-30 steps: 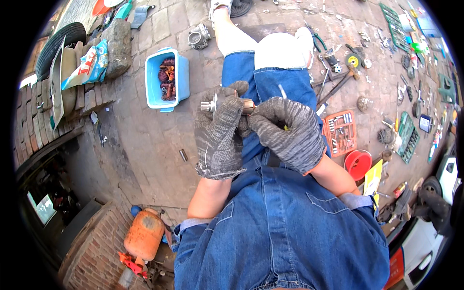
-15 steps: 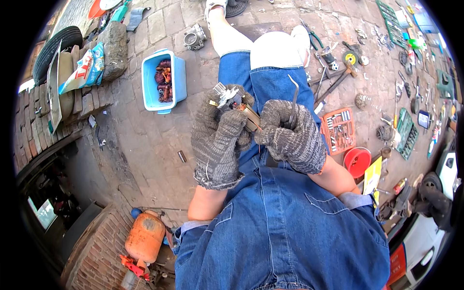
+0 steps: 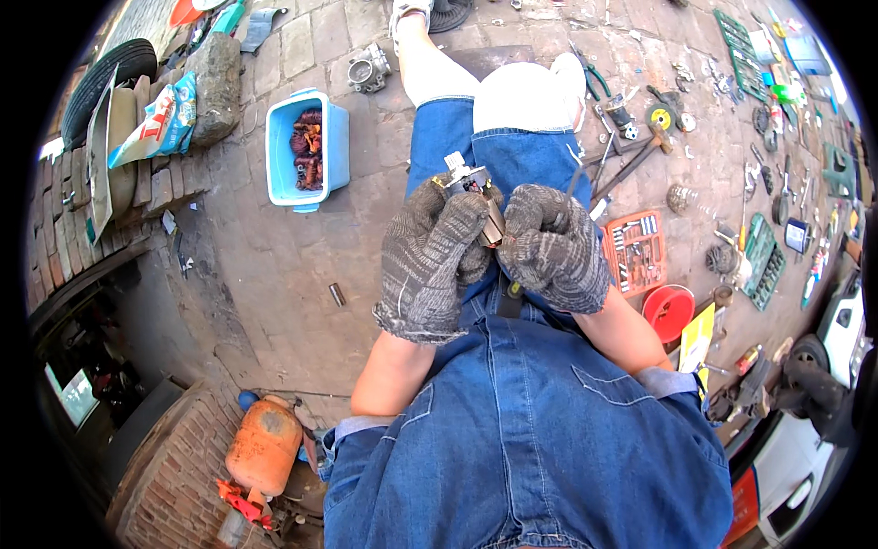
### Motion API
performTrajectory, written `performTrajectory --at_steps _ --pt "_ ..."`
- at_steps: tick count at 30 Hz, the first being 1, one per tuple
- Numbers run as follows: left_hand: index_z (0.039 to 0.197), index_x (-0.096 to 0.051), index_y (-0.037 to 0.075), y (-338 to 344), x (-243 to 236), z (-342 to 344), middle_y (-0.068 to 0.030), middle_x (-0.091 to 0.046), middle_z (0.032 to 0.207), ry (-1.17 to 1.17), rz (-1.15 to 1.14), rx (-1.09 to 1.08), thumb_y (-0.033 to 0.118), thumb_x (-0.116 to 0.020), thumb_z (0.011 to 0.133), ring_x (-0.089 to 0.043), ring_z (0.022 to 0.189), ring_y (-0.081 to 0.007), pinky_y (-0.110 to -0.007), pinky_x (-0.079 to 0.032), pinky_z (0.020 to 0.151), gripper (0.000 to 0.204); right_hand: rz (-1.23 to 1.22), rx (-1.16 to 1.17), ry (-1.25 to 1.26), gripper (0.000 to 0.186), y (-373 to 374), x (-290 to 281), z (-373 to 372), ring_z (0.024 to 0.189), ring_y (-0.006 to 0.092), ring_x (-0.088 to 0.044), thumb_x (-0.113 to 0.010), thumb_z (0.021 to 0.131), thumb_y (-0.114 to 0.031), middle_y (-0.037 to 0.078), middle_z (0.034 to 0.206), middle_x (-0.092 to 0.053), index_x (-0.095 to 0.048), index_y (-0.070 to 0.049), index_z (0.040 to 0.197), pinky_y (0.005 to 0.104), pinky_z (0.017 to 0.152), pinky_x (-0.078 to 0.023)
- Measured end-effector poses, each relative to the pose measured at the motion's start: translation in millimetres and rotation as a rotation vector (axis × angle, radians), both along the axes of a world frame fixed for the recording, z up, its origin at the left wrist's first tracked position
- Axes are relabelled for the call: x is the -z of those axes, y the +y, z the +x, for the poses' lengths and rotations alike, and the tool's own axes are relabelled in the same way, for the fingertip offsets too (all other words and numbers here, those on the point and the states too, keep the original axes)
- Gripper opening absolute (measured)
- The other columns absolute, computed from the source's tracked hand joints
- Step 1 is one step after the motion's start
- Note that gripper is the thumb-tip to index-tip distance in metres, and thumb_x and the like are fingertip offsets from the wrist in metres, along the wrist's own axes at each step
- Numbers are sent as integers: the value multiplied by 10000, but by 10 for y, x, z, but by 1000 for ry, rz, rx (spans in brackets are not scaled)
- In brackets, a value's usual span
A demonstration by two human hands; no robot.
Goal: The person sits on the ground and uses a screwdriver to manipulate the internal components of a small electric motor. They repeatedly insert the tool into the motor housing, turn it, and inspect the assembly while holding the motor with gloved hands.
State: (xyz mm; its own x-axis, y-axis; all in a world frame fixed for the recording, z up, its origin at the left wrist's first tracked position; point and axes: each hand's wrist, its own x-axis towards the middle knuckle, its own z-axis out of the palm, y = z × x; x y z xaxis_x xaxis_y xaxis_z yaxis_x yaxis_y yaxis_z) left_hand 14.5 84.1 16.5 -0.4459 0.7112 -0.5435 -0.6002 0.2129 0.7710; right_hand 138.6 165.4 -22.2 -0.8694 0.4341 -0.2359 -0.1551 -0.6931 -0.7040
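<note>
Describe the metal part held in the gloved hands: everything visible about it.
The metal part is a small grey, roughly cylindrical piece with a lighter stub at its upper left end and a brownish strip on its right side. It tilts up and away from the person, above the lap. The left hand in a grey knit glove wraps it from the left; the gloved right hand closes against it from the right. Most of its body is hidden by the gloves.

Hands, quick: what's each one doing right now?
Left hand: gloved, closed around the small metal part.
Right hand: gloved, fingers curled shut against the same part; a thin tool shaft sticks up from it.
</note>
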Motion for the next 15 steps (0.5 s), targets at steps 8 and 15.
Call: performTrajectory --at_steps 8,15 --pt "1046 -519 -24 -12 108 -13 -56 -584 794 -309 77 -22 216 -559 831 -540 608 -86 -178 -438 492 324 -387 38 223 248 -55 37 -29 451 42 -408 -606 785 -238 12 641 -501 -504 -16 827 159 377 -294" --pt "1074 -508 -10 -38 209 -36 -106 -578 938 -561 225 -38 175 -558 825 -582 815 -164 -268 -499 697 314 -317 9 90 282 -22 -1 0 466 38 -430 -637 755 -243 6 636 -526 -534 -5 865 157 385 -310"
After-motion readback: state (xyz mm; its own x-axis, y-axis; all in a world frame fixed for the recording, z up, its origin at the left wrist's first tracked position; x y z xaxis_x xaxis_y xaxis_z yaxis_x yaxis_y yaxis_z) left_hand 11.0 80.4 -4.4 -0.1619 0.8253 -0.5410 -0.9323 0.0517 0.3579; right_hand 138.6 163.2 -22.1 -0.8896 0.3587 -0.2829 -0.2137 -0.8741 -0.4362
